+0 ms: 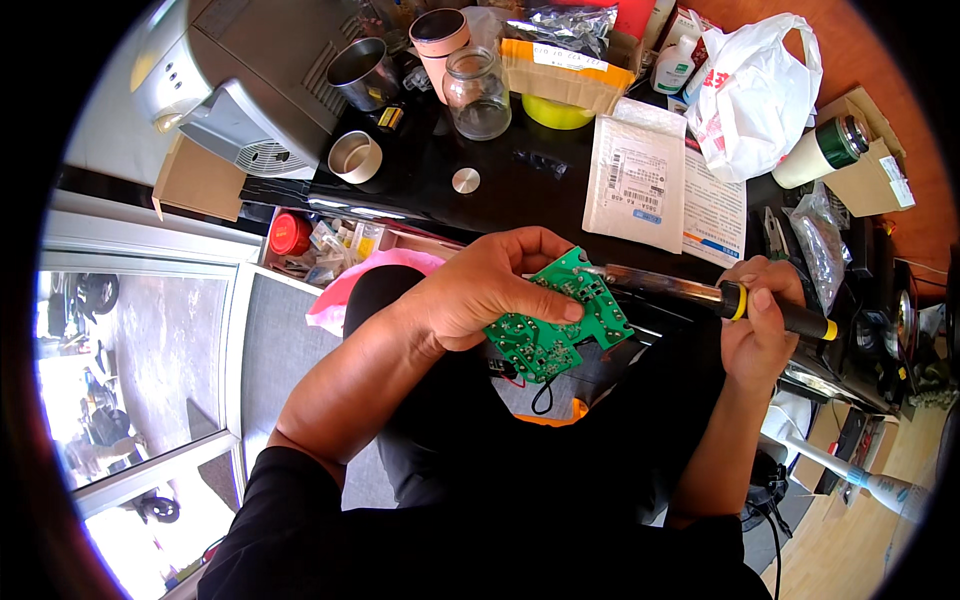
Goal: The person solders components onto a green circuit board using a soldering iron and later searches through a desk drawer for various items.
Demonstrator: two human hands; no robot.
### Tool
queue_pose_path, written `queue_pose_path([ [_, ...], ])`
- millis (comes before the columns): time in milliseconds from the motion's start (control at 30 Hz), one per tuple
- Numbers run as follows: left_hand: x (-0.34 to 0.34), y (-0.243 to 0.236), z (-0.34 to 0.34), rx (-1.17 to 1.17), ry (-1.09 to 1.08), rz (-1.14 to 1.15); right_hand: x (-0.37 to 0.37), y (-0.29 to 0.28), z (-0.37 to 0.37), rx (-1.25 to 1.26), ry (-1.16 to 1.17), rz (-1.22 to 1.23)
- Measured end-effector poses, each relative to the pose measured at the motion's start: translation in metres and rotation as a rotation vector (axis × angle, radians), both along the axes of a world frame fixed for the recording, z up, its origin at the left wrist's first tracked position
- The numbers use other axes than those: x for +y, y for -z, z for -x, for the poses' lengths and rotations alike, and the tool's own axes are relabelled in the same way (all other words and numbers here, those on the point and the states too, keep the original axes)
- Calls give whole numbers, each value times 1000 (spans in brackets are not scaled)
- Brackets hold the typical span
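Note:
My left hand [490, 285] is closed on a green circuit board [540, 340], thumb across its upper face and fingers behind it. The board is tilted over my lap, its face dotted with solder joints. In my right hand [765, 320] is what looks like a soldering iron [665, 282], with a thick shiny metal barrel and a black-and-yellow handle. Its thin tip points left and meets the board's upper edge; whether it touches I cannot tell. A thin dark wire loop [543, 398] hangs below the board.
A black desk [430, 190] carries a glass jar [477, 95], a metal cup [362, 75], a small round tin [355, 157], a padded envelope [635, 180], a white plastic bag [755, 100] and a tumbler [822, 152]. Below, an open drawer [400, 240] holds small items.

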State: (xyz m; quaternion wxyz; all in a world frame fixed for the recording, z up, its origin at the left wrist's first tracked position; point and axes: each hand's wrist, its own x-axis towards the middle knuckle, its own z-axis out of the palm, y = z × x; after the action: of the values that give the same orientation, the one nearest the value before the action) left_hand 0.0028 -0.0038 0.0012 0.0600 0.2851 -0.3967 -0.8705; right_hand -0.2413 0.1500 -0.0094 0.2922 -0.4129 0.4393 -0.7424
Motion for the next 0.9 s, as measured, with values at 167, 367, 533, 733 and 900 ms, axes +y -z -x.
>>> queue_pose_path([
  [167, -1, 2, -1, 12, -6, 1, 0, -3, 0, 3, 0, -2],
  [367, -1, 1, -1, 8, -15, -6, -2, -2, -2, 44, 12, -1],
  [533, 0, 0, 0, 0, -17, -6, -1, -1, 0, 52, 10, -14],
  [733, 0, 1, -1, -8, -14, -11, -1, -2, 0, 53, -11, -3],
  [900, -1, 1, -1, -14, -4, 9, 0, -2, 1, 42, -17, -12],
])
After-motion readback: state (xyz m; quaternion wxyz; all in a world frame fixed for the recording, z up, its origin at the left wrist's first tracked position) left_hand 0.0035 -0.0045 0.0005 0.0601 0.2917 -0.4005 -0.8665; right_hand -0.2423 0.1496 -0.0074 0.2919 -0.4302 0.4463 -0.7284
